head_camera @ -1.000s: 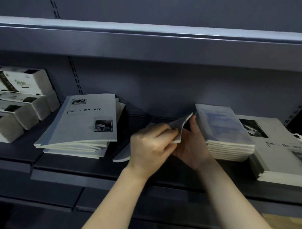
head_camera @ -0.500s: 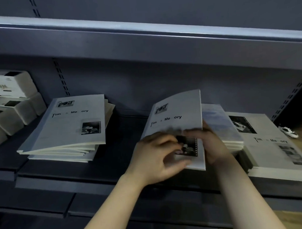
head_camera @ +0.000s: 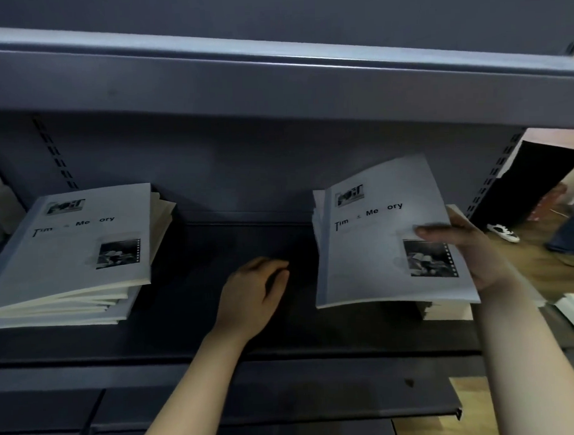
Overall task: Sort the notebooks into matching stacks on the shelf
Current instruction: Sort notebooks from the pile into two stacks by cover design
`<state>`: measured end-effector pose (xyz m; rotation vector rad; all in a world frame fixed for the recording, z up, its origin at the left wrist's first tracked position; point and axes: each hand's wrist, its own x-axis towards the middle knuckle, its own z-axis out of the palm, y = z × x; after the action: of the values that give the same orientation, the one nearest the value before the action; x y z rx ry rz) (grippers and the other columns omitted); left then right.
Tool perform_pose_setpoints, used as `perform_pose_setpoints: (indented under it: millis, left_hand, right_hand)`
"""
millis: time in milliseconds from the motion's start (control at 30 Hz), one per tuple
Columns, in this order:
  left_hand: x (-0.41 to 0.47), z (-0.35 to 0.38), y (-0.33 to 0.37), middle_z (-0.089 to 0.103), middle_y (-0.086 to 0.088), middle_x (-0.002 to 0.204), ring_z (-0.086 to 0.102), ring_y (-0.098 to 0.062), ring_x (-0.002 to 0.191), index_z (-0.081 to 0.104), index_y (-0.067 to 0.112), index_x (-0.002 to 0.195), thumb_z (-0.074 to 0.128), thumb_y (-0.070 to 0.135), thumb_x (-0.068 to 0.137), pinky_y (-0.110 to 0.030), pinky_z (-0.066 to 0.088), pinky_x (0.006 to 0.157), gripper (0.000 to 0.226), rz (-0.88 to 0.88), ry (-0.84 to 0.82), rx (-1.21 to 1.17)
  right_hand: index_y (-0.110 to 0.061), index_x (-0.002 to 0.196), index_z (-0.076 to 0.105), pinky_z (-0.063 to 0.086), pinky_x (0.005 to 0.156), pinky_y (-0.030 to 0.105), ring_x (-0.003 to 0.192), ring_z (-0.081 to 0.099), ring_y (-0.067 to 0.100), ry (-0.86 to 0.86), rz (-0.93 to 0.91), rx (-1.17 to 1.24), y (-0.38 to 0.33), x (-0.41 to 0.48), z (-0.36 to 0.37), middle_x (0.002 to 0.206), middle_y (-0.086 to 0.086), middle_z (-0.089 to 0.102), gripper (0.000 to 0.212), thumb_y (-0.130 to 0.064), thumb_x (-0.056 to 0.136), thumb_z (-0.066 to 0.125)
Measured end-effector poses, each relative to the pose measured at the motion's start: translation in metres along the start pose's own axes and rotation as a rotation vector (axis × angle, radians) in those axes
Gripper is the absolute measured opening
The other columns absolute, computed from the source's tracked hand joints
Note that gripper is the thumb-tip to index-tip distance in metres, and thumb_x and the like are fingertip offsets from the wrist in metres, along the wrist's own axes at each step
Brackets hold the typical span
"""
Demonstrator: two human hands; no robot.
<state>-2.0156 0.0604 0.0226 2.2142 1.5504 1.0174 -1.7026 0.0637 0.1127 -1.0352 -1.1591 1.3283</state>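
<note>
1. Grey shelf [head_camera: 237,320] spans the frame; its middle lies bare.
2. Matching stack [head_camera: 75,257] sits at centre left, well apart from the grip, leftward.
3. Held notebook [head_camera: 377,243], centre right, runs its long axis front to back, above another pile [head_camera: 445,311].
4. Right hand [head_camera: 472,253] pinches its right edge.
5. Left hand [head_camera: 252,290], empty and loosely curled, is nearer that stack.

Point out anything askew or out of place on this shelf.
The left stack is untidy: its notebooks are fanned out, with edges stepping out at the front and right side rather than flush. The notebook gripped by the right hand sits tilted over the right stack, not yet squared. The left hand is empty.
</note>
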Motion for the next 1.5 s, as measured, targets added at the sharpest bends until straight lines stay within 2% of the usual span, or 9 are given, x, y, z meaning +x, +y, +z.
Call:
perform_pose_setpoints:
  millis: [200,300,433,567,800,1000,1167,1300,1500]
  left_hand:
    - [0.004,0.022,0.008,0.06,0.006,0.122,0.057,-0.011,0.107,0.061,0.024,0.123,0.048,0.032,0.097,-0.038,0.046,0.094,0.03,-0.033,-0.09,0.012]
    - [0.007,0.03,0.01,0.059,0.005,0.123,0.057,-0.012,0.109,0.06,0.024,0.124,0.048,0.032,0.096,-0.04,0.044,0.096,0.031,-0.054,-0.097,0.028]
    - [0.008,0.039,0.012,0.06,0.004,0.122,0.056,-0.015,0.111,0.059,0.026,0.123,0.049,0.032,0.096,-0.04,0.042,0.097,0.03,-0.077,-0.09,0.055]
    - [0.008,0.048,0.013,0.059,0.005,0.124,0.051,-0.017,0.116,0.058,0.03,0.123,0.046,0.036,0.096,-0.038,0.037,0.097,0.03,-0.117,-0.076,0.123]
    - [0.008,0.059,0.019,0.056,0.004,0.129,0.045,-0.02,0.121,0.057,0.032,0.124,0.046,0.037,0.095,-0.04,0.029,0.098,0.031,-0.161,-0.06,0.2]
    - [0.006,0.063,0.02,0.052,0.004,0.133,0.041,-0.019,0.125,0.054,0.031,0.129,0.044,0.038,0.096,-0.039,0.026,0.101,0.035,-0.163,-0.073,0.259]
    - [0.006,0.064,0.019,0.049,0.005,0.137,0.039,-0.018,0.127,0.052,0.031,0.13,0.044,0.037,0.096,-0.04,0.025,0.103,0.036,-0.174,-0.087,0.267]
    - [0.006,0.064,0.02,0.049,0.006,0.136,0.04,-0.018,0.125,0.053,0.03,0.13,0.045,0.037,0.096,-0.04,0.026,0.103,0.035,-0.171,-0.088,0.281]
    - [0.006,0.064,0.02,0.049,0.007,0.136,0.04,-0.017,0.125,0.054,0.03,0.129,0.045,0.036,0.096,-0.041,0.026,0.103,0.035,-0.171,-0.085,0.265]
  right_hand:
    - [-0.007,0.11,0.067,0.058,0.06,0.03,0.083,0.073,0.027,0.097,0.095,-0.215,0.007,-0.006,-0.04,0.096,0.012,0.075,0.033,-0.008,0.077,0.069]
    - [-0.008,0.118,0.058,0.057,0.077,0.043,0.092,0.07,0.033,0.2,0.112,-0.34,0.017,-0.004,-0.053,0.105,0.013,0.071,0.047,-0.011,0.075,0.076]
    - [-0.014,0.115,0.06,0.056,0.058,0.029,0.079,0.074,0.022,0.311,0.04,-0.33,0.024,-0.004,-0.066,0.102,0.009,0.072,0.037,-0.011,0.081,0.074]
    - [-0.022,0.111,0.063,0.053,0.06,0.018,0.083,0.073,0.016,0.341,-0.021,-0.353,0.023,-0.01,-0.086,0.1,0.0,0.075,0.032,-0.014,0.081,0.073]
    - [-0.02,0.117,0.061,0.055,0.051,0.026,0.073,0.074,0.025,0.388,0.032,-0.374,0.002,-0.029,-0.133,0.099,0.008,0.073,0.04,-0.017,0.08,0.074]
    - [-0.012,0.118,0.058,0.054,0.047,0.026,0.065,0.072,0.018,0.435,0.056,-0.388,-0.005,-0.033,-0.154,0.097,0.009,0.069,0.038,-0.007,0.083,0.07]
    - [-0.018,0.126,0.054,0.043,0.056,0.027,0.073,0.061,0.013,0.484,0.131,-0.888,0.0,-0.025,-0.166,0.094,0.0,0.064,0.054,-0.021,0.078,0.077]
    - [-0.012,0.124,0.058,0.044,0.071,0.034,0.085,0.057,0.022,0.555,0.099,-1.081,0.013,-0.011,-0.164,0.113,0.013,0.065,0.056,-0.03,0.076,0.08]
    - [-0.007,0.116,0.065,0.042,0.068,0.034,0.089,0.062,0.036,0.637,0.016,-1.24,0.021,0.007,-0.153,0.102,0.018,0.069,0.048,-0.024,0.074,0.08]
